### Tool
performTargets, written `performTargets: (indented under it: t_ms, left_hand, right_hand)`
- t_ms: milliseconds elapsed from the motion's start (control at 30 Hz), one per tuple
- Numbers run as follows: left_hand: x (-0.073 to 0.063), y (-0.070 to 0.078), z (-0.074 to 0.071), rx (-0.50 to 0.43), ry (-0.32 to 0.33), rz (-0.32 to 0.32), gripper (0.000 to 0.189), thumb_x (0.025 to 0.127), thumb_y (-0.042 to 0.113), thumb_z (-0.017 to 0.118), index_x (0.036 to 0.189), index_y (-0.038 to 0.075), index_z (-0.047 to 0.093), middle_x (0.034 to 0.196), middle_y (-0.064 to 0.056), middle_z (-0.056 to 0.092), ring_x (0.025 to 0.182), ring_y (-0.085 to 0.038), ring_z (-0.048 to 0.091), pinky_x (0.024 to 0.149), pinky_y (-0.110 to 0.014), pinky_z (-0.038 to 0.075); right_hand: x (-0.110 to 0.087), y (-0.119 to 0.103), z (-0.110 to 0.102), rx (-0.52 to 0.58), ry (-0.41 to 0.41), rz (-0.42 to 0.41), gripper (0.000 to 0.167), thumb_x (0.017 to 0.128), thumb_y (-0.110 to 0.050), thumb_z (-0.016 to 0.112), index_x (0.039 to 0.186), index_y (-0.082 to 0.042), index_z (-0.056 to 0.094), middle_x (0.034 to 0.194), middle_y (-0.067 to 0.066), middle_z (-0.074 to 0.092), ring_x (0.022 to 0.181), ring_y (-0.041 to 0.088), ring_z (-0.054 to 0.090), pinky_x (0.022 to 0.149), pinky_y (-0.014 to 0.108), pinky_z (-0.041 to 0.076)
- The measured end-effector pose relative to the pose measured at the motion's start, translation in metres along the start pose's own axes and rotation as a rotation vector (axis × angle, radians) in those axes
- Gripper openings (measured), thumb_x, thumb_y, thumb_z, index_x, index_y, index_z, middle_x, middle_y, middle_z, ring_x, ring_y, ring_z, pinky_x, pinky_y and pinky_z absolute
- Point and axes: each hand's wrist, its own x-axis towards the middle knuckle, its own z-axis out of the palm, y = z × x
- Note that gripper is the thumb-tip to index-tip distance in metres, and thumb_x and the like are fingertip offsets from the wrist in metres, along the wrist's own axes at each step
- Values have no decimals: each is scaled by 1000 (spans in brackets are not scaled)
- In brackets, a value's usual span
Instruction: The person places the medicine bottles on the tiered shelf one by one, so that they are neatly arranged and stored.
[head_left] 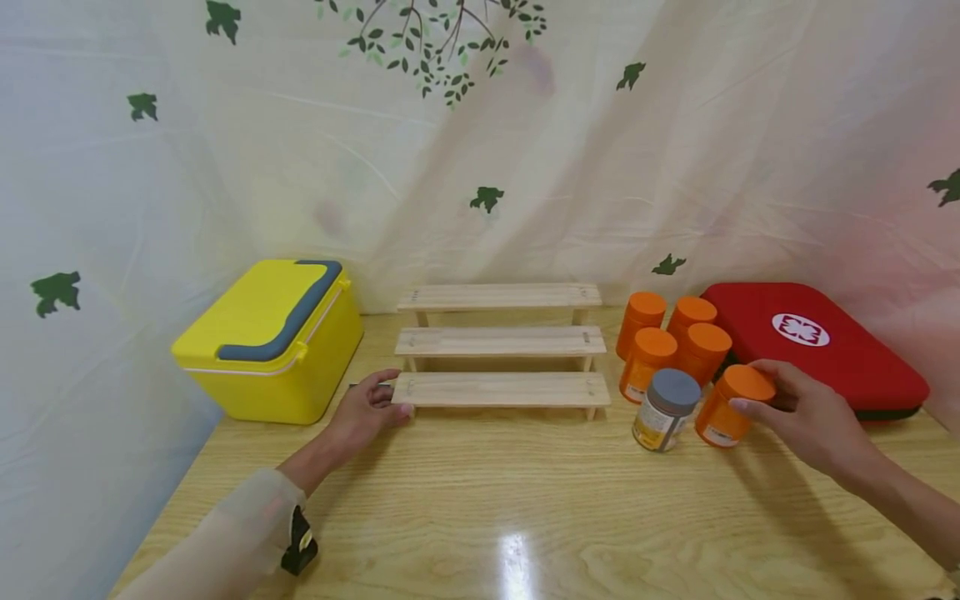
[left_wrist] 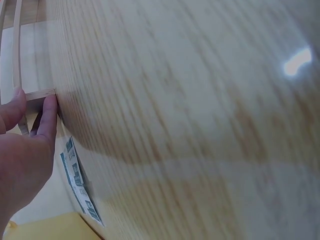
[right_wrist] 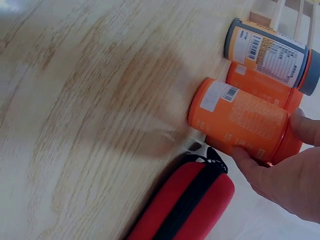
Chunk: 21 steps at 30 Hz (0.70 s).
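Observation:
A three-tier wooden rack (head_left: 501, 388) stands at the middle of the table in the head view. Its left front corner is held between thumb and fingers of my left hand (head_left: 365, 417); the left wrist view shows this hand (left_wrist: 25, 160) at the end of a wooden piece. On the right, my right hand (head_left: 813, 417) grips an orange jar (head_left: 722, 418) near its lid, thumb on the near side. The jar's label (right_wrist: 214, 97) shows in the right wrist view. Just left of it stands a jar with a grey lid (head_left: 672, 392). Several more orange jars (head_left: 654, 346) cluster behind.
A yellow box with a blue-grey handle (head_left: 262, 321) sits left of the rack. A red case with a white emblem (head_left: 817, 337) lies behind my right hand. A printed strip (left_wrist: 80, 180) lies by my left hand. A leaf-patterned cloth (head_left: 487, 150) hangs behind the table.

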Motion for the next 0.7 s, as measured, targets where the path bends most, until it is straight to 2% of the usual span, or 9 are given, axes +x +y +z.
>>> performTargets:
  t_ms: [100,300,367,433,467,533,600,667,700]
  left_hand:
    - [1,0,0,-2,5,-4,63,89,1,66,144,0,36,114,-23,62,92,-20,65,80,-30,57]
    - [0,1,1,6,8,-12,63,89,0,66,144,0,36,115,-23,62,93,-20,65,81,-30,57]
    - [0,1,1,7,8,-14,63,89,0,66,144,0,36,114,-23,62,93,-20,65,81,-30,57]
    - [0,2,1,12,8,-18,63,89,1,66,144,1,36,115,-22,63,93,-20,65,82,-31,57]
    - [0,2,1,15,10,-19,63,89,1,66,144,1,36,115,-22,63,93,-20,64,82,-31,57]
    - [0,3,0,23,9,-19,63,89,2,67,144,1,36,115,-22,63,94,-20,64,82,-31,57]
    - [0,3,0,21,9,-22,63,89,2,67,144,1,36,116,-22,62,94,-21,64,83,-31,57]
    - [0,4,1,19,9,-24,63,89,2,66,144,1,36,116,-22,62,94,-20,64,83,-32,57]
    - [0,4,1,14,9,-26,63,89,1,66,144,1,36,116,-23,62,94,-20,64,83,-32,57]
  right_hand:
    - [-1,-2,-5,-9,11,-4,67,89,-31,71,137,5,42,121,32,54,100,49,58,62,6,46]
    - [0,-15,-24,-57,54,39,75,87,-35,71,139,9,40,120,37,53,98,51,57,57,7,47]
    - [2,-19,-32,-43,85,27,74,87,-32,73,139,9,40,119,38,53,90,29,66,56,6,47]
    - [4,-23,-40,-14,115,2,69,88,-26,73,138,9,41,116,33,57,82,3,63,57,5,46]
    - [5,-25,-44,16,120,-8,67,88,-24,72,138,9,41,111,24,62,80,-8,58,57,4,46]
    - [8,-27,-52,101,137,-24,55,90,-17,70,136,0,46,106,0,65,76,-22,45,61,1,44]
    - [10,-29,-59,158,143,-30,50,91,-16,67,135,-4,45,100,-22,57,77,-21,47,64,1,42]
    - [13,-34,-66,183,164,-37,50,92,-16,67,136,-5,45,96,-35,48,79,-21,48,65,-1,41]
    - [14,-37,-69,186,178,-46,50,92,-15,67,136,-6,46,96,-37,48,79,-21,49,65,-1,41]
